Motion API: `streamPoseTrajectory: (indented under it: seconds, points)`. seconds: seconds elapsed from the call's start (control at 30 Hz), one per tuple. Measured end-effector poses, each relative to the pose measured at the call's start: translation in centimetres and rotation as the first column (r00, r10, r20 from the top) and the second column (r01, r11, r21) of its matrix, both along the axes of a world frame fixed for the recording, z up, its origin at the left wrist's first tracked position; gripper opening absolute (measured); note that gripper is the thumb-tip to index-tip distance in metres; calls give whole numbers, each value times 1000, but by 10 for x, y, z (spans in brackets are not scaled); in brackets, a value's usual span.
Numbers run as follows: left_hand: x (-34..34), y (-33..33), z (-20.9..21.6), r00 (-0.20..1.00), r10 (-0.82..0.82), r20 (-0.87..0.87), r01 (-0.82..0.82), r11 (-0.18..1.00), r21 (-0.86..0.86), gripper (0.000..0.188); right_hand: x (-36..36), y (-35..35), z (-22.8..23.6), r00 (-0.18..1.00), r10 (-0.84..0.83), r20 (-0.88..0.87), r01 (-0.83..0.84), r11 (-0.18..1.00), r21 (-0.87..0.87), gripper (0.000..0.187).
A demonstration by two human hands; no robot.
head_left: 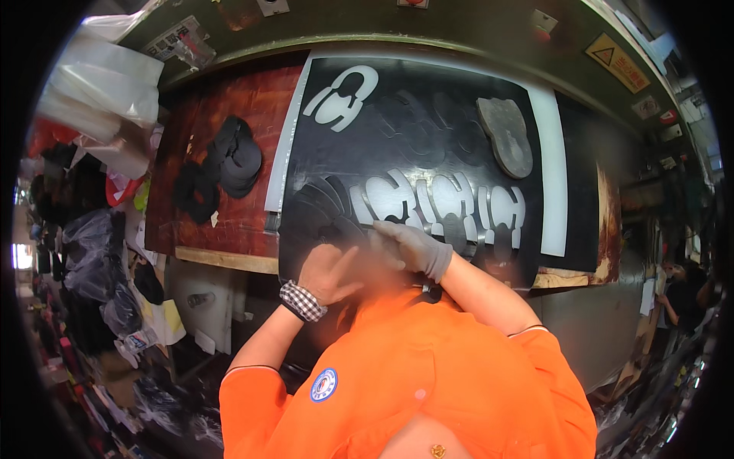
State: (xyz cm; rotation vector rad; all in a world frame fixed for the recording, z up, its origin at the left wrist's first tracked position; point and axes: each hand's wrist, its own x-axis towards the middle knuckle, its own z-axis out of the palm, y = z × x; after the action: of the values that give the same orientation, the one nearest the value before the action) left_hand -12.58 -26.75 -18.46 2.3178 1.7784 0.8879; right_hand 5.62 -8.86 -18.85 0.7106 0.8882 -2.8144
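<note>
A red-brown wooden bench (267,99) carries a white sheet (551,191), showing at either side of the black sheet (413,161) laid over it. Left of the black sheet, a stack of curved black pieces (238,161), a smaller dark pile (196,193) and a pale scrap (214,219) lie on bare wood. A sole-shaped block (505,136) occupies the black sheet's far right part, fanned black pieces (317,210) its near left.

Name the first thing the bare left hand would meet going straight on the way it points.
Most likely the gloved right hand, ahead and to the right of the left hand, though blur leaves depth unclear.
</note>
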Motion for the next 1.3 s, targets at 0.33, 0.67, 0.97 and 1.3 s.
streamPoseTrajectory:
  seconds: [0.33,0.67,0.97,1.3]
  points:
    - [10,7,-9,928,231,292,-166,959,-230,70,2,-6,29,995,-83,47,62,940,336,49]
    - [-28,41,11,119,486,866,-313,846,-432,20,-37,-46,30,981,191,31,39,-348,937,40]
    - [-106,59,120,10,148,989,-497,859,-123,11,-39,-59,-12,927,231,297,-136,-530,837,74]
    - [-220,49,232,238,67,969,-606,790,95,15,-44,-50,11,957,213,198,-80,-460,884,63]
